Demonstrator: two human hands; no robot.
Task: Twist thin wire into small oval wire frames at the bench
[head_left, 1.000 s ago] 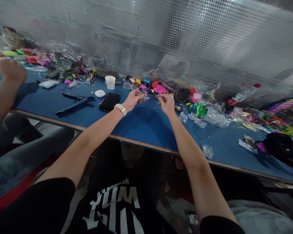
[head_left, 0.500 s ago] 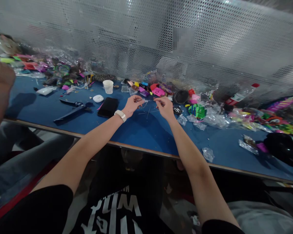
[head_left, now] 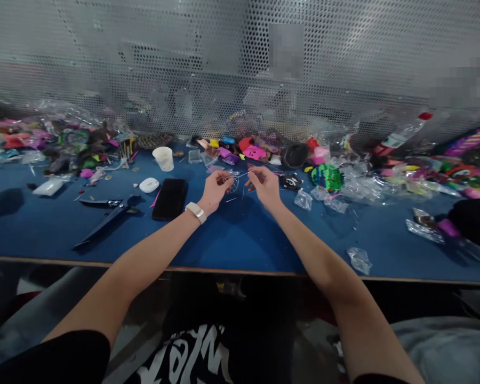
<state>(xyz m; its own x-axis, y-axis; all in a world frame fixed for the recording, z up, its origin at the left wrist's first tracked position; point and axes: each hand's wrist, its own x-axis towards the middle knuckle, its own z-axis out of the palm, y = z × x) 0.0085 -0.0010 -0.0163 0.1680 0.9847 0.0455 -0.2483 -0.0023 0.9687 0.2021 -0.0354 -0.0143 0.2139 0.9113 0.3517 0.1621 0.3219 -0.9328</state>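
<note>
My left hand, with a pale band on its wrist, pinches a small clear plastic piece above the blue table. My right hand is closed in a pinch on a thin, light-coloured stick that reaches across toward the clear piece. Whether the stick touches the piece I cannot make out. A few thin sticks lie on the table just below my hands. Left of my left hand lies a black phone. A black pouch-like item with white marks is right of my right hand.
Open black scissors or a folding knife, a white case and a white cup stand to the left. Colourful scraps and clear bags line the perforated metal panel. A bottle leans at the back right. The table's front edge is near me.
The view has turned and shifted, so the table sits differently in it. The other person's arm at the left has nearly left view. My hands stay close together, still pinching; the stick shows more clearly.
</note>
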